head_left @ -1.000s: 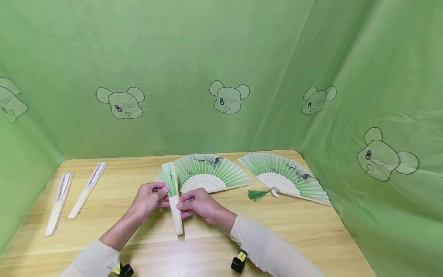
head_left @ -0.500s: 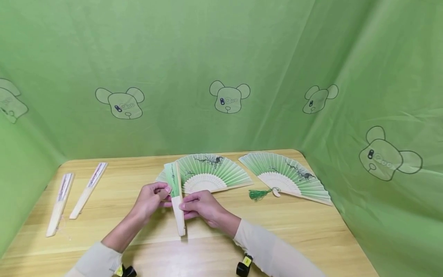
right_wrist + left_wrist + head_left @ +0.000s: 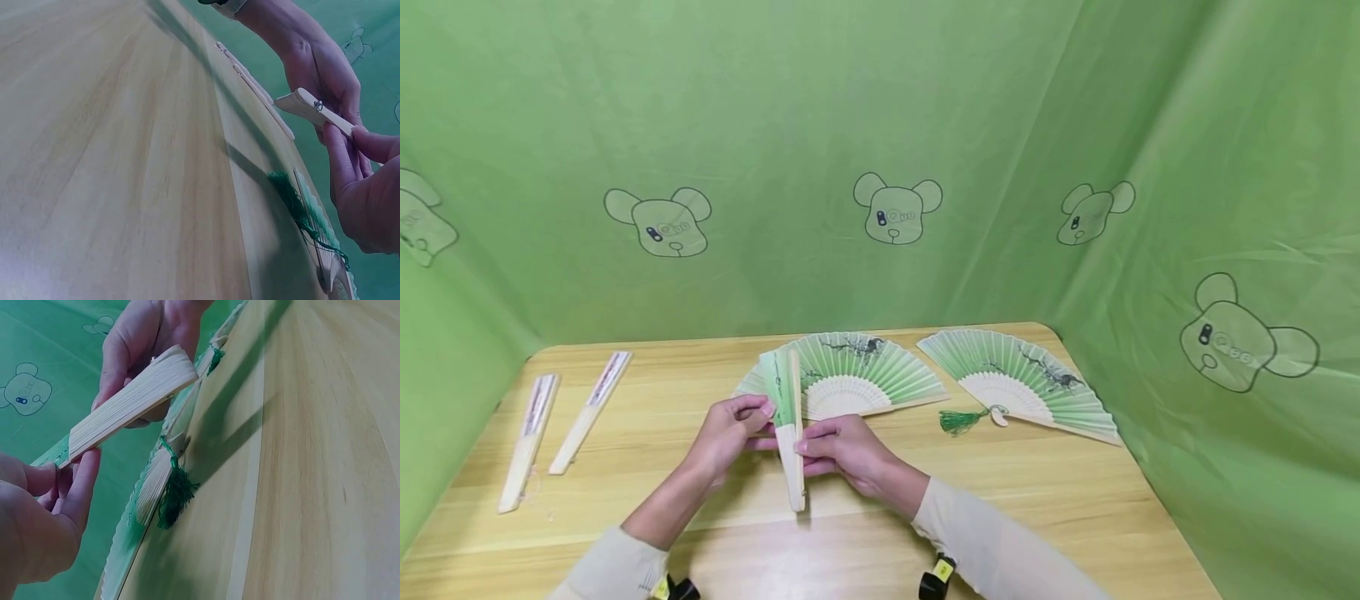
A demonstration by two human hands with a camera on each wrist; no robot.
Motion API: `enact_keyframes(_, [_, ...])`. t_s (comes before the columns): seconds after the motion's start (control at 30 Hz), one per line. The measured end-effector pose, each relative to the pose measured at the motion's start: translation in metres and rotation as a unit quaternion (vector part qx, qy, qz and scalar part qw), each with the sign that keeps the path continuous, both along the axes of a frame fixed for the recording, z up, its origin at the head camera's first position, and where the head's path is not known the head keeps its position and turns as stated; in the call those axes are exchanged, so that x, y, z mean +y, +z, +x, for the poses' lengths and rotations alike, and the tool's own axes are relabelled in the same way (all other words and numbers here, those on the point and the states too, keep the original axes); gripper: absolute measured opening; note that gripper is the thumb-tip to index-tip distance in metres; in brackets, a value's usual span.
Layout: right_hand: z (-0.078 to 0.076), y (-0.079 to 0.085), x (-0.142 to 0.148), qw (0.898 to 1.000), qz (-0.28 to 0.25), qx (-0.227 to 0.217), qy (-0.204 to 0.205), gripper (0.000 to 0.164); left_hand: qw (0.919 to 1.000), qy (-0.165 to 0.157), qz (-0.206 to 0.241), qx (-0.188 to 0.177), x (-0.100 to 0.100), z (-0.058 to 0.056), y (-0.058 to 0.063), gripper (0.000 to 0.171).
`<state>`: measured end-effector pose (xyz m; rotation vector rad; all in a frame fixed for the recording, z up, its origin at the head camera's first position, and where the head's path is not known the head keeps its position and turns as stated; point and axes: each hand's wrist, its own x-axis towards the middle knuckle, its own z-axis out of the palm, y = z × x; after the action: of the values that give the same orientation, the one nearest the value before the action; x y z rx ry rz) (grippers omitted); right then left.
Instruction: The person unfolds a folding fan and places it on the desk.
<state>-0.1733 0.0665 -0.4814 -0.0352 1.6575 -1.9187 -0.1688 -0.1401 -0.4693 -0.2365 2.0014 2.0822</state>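
Both hands hold a nearly folded green-and-cream folding fan (image 3: 786, 429) above the table. My left hand (image 3: 727, 437) pinches its green leaf from the left, with fingers behind it. On the other side, my right hand (image 3: 853, 454) pinches the right outer stick by its lower part. The left wrist view shows the bundled wooden ribs (image 3: 134, 403) spanning the two hands. In the right wrist view, a small cord loop (image 3: 319, 106) sits near the pivot end. Behind the hands lies a spread green fan (image 3: 872, 371), its left part covered by the held fan.
Another spread green fan (image 3: 1022, 379) with a green tassel (image 3: 961, 422) lies at the back right of the wooden table (image 3: 1000, 517). Two folded fans lie at the left: an outer fan (image 3: 529, 442) and an inner fan (image 3: 590, 412). Green cloth (image 3: 790, 275) walls the table.
Both hands have shifted slightly right with the held fan. The fan has turned, and its right outer stick now stands a little apart from the leaf at the top.
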Motion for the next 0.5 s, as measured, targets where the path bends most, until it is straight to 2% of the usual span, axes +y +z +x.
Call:
enact_keyframes(0.3, [-0.0011,0.0023,0.0069,1.000,-0.004,0.001,-0.002,0.030,0.9985,-0.026,0.048,-0.009,0.0024,0.0012,-0.0013,0.038])
enact_keyframes(0.5, [-0.0026,0.0022,0.0093,1.000,-0.010,0.002,-0.002,0.029,0.9988,-0.008,0.047,-0.003,0.0042,0.0025,-0.0029,0.035])
